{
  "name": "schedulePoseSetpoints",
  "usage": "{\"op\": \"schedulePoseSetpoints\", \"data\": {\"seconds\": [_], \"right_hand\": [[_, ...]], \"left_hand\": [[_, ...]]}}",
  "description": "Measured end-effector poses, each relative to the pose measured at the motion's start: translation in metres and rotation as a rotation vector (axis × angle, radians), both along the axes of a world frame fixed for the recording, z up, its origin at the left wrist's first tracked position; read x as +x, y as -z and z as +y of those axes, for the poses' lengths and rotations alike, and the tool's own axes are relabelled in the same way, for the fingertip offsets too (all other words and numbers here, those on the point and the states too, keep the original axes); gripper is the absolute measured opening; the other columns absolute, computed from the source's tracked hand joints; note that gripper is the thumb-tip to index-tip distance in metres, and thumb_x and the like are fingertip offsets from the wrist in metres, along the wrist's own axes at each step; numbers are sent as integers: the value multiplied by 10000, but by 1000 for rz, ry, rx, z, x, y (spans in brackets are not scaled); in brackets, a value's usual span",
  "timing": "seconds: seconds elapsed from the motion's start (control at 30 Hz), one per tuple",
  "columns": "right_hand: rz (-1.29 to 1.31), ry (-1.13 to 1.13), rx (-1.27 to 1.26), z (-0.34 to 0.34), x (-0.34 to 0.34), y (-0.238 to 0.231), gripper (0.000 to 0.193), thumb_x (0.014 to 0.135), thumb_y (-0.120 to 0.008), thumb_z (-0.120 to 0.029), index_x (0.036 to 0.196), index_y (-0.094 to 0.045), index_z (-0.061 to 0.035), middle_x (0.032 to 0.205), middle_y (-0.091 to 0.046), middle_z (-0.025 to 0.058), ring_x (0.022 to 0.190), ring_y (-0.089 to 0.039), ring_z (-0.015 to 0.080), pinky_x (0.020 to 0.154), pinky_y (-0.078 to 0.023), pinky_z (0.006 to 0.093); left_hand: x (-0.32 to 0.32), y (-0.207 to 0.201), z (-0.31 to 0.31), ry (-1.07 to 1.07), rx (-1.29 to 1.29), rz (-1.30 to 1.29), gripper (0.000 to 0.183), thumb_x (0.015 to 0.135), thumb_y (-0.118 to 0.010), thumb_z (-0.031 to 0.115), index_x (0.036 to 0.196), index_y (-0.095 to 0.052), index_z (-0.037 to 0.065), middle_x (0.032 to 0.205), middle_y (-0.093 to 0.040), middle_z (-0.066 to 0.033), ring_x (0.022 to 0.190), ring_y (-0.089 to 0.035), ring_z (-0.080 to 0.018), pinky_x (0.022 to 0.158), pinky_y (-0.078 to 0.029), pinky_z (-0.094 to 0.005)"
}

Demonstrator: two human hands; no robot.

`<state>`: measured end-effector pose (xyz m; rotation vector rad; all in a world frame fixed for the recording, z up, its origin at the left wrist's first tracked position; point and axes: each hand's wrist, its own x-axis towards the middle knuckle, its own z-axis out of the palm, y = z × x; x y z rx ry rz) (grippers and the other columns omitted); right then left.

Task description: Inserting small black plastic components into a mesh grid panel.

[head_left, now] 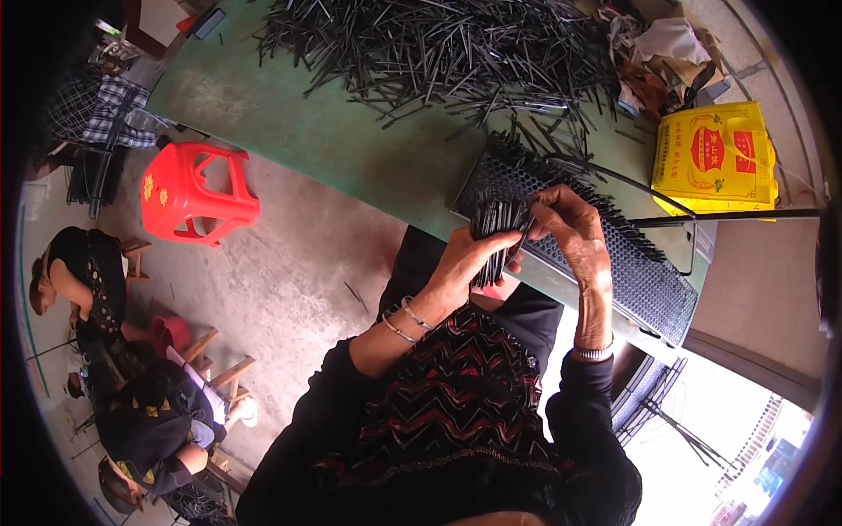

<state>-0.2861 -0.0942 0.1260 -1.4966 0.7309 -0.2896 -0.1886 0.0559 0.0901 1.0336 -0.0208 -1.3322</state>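
Note:
My left hand [465, 259] is wrapped round a bundle of thin black sticks [496, 228], held roughly upright above the table's near edge. At the bundle's right side, the fingers of my right hand [566, 230] are bent and pinched together. Whatever lies between those fingertips is too small to make out. Just beyond and under both hands, a long grey tray [645, 276] full of small holes slants across the table corner. Black sticks stand up in rows along its far side. My hands hide part of the tray.
A large heap of loose black sticks [438, 53] covers the far part of the green table [289, 131]. A yellow printed bag [715, 158] stands at the right, beside a thin black metal bar. On the floor at left is a red plastic stool [200, 193]; other people [153, 430] sit beyond.

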Motion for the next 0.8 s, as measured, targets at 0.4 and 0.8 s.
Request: {"op": "schedulePoseSetpoints", "data": {"seconds": [0.4, 0.8], "right_hand": [[50, -93, -50, -10, -8, -22, 100, 931, -586, -38, 995, -563, 36, 839, -652, 96, 754, -693, 176, 722, -563, 285], [-12, 225, -741, -22, 23, 8, 79, 930, -606, -58, 984, -575, -9, 774, -689, 70, 738, -678, 103, 658, -490, 221]], "left_hand": [[1, 6, 2, -16, 36, 35, 240, 880, -676, 196, 1018, -648, 3, 884, -712, -121, 742, -693, -200, 602, -551, -298], [-3, 5, 3, -75, 54, 88, 261, 873, -706, 249, 934, -662, -1, 813, -700, -108, 692, -682, -183, 537, -535, -293]]}}
